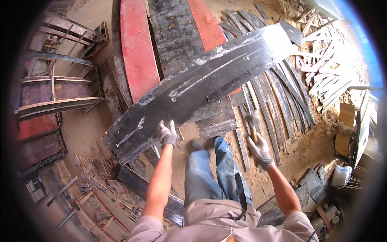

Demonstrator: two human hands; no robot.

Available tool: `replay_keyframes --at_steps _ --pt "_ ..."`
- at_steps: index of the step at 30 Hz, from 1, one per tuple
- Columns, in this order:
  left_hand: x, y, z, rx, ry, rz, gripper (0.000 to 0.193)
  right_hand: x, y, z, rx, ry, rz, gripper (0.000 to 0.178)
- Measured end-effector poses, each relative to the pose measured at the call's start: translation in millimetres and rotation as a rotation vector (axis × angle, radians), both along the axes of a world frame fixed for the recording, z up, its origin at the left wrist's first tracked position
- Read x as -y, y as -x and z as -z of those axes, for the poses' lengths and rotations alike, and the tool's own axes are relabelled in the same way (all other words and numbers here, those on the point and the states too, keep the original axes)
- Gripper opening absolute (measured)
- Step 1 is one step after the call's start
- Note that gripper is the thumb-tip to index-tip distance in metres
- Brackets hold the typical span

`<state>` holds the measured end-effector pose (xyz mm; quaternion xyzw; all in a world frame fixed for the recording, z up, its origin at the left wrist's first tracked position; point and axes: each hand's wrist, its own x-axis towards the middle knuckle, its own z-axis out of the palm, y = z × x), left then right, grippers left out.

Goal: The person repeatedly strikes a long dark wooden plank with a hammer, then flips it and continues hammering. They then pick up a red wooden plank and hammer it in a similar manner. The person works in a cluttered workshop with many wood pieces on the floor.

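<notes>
Grips hammer (252, 128) in right hand (260, 151); holds left hand (167, 134), nearer, part-open at long black-faced board (197, 86) slanting ahead, lower-left to upper-right.

Long board (201, 82): black, with white scuffs and streaks, washed white at one end.
Left glove (167, 134): whitish grey.
Right glove (261, 152): whitish grey.
Hammer (253, 135), blurred: brown handle, grey head.
Trousers (199, 171): faded blue.
Shirt (217, 213): pale greyish pink.
Wide plank (139, 48): red, paler scuffs.
Second plank (206, 26): orange-red.
Panel between planks (177, 34): charcoal, tan flecks.
Scrap wood (327, 76): cream.
Ground (296, 161): sandy tan.
Bag (342, 176): white, blue markings.
</notes>
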<state>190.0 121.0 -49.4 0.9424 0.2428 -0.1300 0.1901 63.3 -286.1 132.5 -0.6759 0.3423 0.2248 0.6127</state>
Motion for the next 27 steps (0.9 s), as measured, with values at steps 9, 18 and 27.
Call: replay_keyframes --at_steps 9,18,27 --pt "-46 -101 115 -0.026 -0.345 -0.129 0.089 -98 -175 207 -0.159 0.297 -0.193 0.058" --pt "-46 -134 189 0.322 -0.503 -0.142 0.092 -151 -188 218 -0.035 0.638 -0.371 0.045" --pt "-42 -139 183 0.377 -0.534 -0.119 0.084 -162 -101 296 -0.161 0.571 -0.158 0.028"
